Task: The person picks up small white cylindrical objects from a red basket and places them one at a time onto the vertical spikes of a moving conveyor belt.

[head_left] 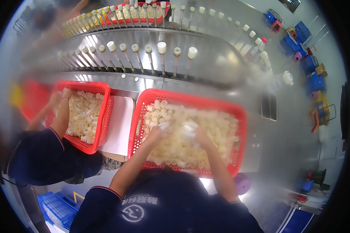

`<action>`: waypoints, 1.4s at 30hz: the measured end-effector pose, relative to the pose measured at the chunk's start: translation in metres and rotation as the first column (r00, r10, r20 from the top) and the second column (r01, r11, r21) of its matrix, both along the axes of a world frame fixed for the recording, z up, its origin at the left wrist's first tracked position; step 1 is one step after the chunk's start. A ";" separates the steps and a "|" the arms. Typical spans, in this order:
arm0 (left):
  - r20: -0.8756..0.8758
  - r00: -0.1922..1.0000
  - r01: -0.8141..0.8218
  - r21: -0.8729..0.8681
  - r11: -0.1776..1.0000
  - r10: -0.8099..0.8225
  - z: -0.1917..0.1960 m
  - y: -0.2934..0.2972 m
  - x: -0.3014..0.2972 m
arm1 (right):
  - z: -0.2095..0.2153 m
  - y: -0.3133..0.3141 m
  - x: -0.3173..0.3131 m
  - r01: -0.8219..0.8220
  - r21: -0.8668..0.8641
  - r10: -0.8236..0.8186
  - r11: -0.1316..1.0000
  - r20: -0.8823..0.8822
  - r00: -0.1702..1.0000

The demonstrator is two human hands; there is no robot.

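Observation:
A red plastic basket (242, 128) full of small white cylindrical plastic caps (158, 110) stands on the metal bench in front of me. My left hand (159, 133) is over its middle, fingers curled in and pale at the tips. Close by on the right, my right hand (195, 133) is also closed, with a bright white shape at its fingertips. Haze blurs both hands, so I cannot tell whether that white is a cap or a finger covering.
On my left, a person's hand (67, 93) reaches into another red basket (105, 116) of caps. Behind the baskets, rows of upright rods carry white caps (161, 47). A bottle with a red lid (264, 40) stands at the far right. Blue crates (54, 207) lie below left.

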State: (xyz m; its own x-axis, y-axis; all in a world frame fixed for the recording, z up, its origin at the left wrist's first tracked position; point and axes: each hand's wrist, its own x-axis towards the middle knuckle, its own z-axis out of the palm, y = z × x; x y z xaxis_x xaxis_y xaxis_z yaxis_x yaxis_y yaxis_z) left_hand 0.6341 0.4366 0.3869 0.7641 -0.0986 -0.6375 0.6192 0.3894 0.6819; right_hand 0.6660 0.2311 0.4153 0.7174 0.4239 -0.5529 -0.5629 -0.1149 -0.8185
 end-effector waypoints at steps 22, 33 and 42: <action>0.163 0.926 0.359 -0.092 0.929 -0.342 0.066 0.038 0.005 | 0.004 0.028 0.012 0.651 0.630 -0.193 0.424 -0.639 0.745; 0.560 0.217 0.526 0.623 0.579 -0.799 0.180 0.028 -0.053 | 0.040 0.030 0.009 0.500 0.796 -0.297 0.341 -0.414 0.861; 0.143 0.441 0.626 0.658 0.418 -0.886 0.190 0.049 -0.064 | 0.100 0.000 -0.100 -0.143 0.334 0.005 0.932 0.382 0.924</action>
